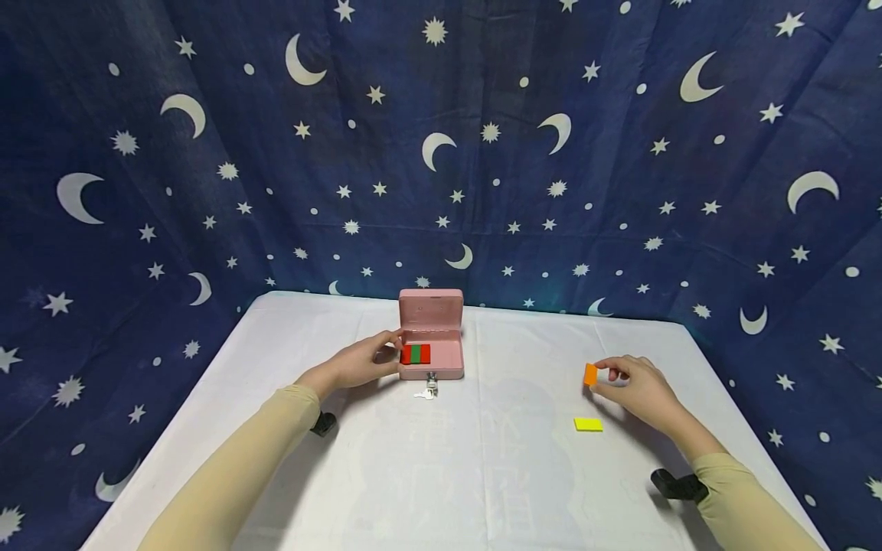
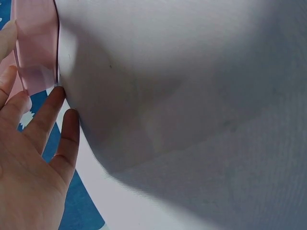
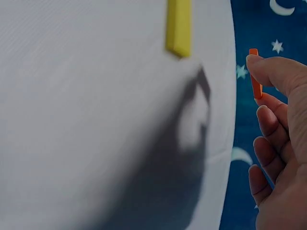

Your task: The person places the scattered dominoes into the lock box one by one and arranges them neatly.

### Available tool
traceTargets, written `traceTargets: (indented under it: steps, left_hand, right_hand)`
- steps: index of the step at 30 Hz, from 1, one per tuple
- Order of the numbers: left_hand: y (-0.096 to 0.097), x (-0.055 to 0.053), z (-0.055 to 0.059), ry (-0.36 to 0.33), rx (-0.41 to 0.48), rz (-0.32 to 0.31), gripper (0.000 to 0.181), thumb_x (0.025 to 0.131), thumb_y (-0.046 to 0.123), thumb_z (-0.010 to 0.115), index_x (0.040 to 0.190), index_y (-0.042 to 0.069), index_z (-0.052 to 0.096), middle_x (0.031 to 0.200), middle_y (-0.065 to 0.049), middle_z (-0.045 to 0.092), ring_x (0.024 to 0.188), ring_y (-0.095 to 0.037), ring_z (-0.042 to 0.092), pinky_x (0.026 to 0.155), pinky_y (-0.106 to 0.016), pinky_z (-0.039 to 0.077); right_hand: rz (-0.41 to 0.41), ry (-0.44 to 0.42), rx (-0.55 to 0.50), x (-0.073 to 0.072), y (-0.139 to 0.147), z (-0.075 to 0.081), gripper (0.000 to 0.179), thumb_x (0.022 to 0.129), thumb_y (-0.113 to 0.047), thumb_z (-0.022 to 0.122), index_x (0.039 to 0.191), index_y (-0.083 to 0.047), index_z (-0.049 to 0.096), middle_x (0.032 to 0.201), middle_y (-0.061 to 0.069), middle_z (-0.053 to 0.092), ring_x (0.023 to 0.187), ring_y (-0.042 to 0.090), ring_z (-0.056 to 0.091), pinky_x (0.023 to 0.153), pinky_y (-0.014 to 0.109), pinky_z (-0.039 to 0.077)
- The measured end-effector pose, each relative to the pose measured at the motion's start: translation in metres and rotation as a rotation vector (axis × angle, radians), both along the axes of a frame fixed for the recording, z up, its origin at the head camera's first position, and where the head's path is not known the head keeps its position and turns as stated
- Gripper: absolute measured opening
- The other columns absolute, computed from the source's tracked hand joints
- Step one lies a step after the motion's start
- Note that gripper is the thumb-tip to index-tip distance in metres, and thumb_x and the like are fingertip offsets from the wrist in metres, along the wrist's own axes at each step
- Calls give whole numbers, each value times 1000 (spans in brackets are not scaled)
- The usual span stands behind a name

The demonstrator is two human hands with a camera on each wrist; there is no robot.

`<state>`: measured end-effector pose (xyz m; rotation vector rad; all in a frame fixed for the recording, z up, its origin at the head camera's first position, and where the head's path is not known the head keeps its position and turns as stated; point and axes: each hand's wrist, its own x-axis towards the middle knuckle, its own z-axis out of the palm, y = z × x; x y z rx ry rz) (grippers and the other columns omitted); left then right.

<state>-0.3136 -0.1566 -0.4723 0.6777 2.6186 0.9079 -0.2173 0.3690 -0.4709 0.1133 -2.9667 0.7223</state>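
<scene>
A pink metal lockbox point(image 1: 451, 357) stands with its lid raised on the white table. In its left part lie a green tile point(image 1: 416, 353) and red tiles point(image 1: 425, 354) side by side. My left hand point(image 1: 361, 361) touches the left side of the lockbox, thumb near the front and fingers toward the back. To the right, my right hand point(image 1: 637, 389) pinches an orange tile point(image 1: 590, 374) between thumb and fingertip, held above the table. In the right wrist view the orange tile point(image 3: 255, 76) is seen edge-on. A yellow tile point(image 1: 589, 425) lies on the cloth nearby.
Keys point(image 1: 428, 393) hang from the lock at the lockbox's front. A white cloth point(image 1: 413, 474) covers the table. Behind and at both sides hangs a dark blue curtain point(image 1: 496, 191) with moons and stars.
</scene>
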Motion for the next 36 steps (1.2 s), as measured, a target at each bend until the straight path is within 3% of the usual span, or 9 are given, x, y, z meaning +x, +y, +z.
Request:
traceTargets:
  steps: [12,21,28,36]
  left_hand:
    - [0,1,1,6,-2,5,42,94,51,69,121,23,53,160,3,40,136,-22,51,113,-51,37]
    - [1,3,3,11,17,3,39,94,47,70,121,23,54,158,0,42,134,-23,53,111,-51,39]
    - [1,4,4,13,14,6,40,94,46,71,122,24,54,161,2,39,134,-22,53,112,-50,38]
    - [-1,2,3,25,14,-13,41,94,46,70,122,21,54,163,5,34,134,-21,53,111,-50,39]
  right_hand:
    - [140,46,-68,-35,-61,17,46,84,-45,82,119,-17,71,87,-3,55,93,24,46,84,44,36]
    - [243,96,-68,-57,-115,25,38,83,-36,82,117,-22,72,84,-5,53,91,21,47,79,37,34]
    - [303,107,-64,-69,-154,30,40,81,-34,83,118,-20,73,84,3,57,87,19,47,78,38,33]
    - [313,62,-48,-87,-190,26,41,83,-37,81,121,-23,72,78,-4,53,84,18,45,76,38,33]
